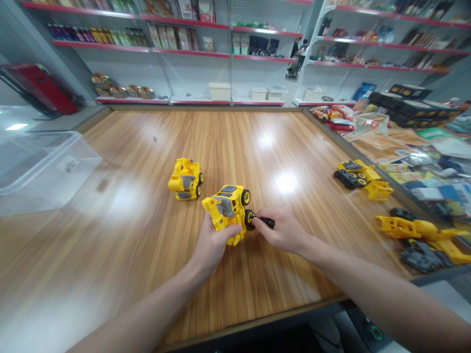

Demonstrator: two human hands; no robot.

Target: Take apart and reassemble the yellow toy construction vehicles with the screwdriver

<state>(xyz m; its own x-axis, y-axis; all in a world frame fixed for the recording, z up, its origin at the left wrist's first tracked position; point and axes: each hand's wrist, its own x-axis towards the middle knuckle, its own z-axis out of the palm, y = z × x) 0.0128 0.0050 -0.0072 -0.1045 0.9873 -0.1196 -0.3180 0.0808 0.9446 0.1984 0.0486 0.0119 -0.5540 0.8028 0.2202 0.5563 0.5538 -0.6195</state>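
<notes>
The left hand [211, 245] wraps the rear of a yellow toy truck [228, 206] that sits near the middle of the wooden table [110, 255], fingers clamped on its body. The right hand [283, 233] pinches a short black tool [268, 222] between thumb and fingers, its tip meeting the truck's near rear wheel [249, 218].

The likeliest slip is the tool skating off the wheel hub: the truck looks like smooth, hard moulded plastic, and the tabletop is glossy laminate with bright glare patches, so the toy could slide if the left hand's grip eases. A small part, once freed, could roll across that slick surface and be lost; a tiny dark speck [154, 138] lies far up the table, too small to identify.

The truck is blocky, with grey panels and black ribbed tyres on yellow hubs. A second yellow toy truck [186, 179] stands just beyond it, apart. At the right edge lie partly dismantled yellow and dark grey toy vehicles [355, 174] [423, 235]. A clear plastic bin [44, 166] sits at the left, and red-edged shelves [191, 51] hold packaged goods behind.
</notes>
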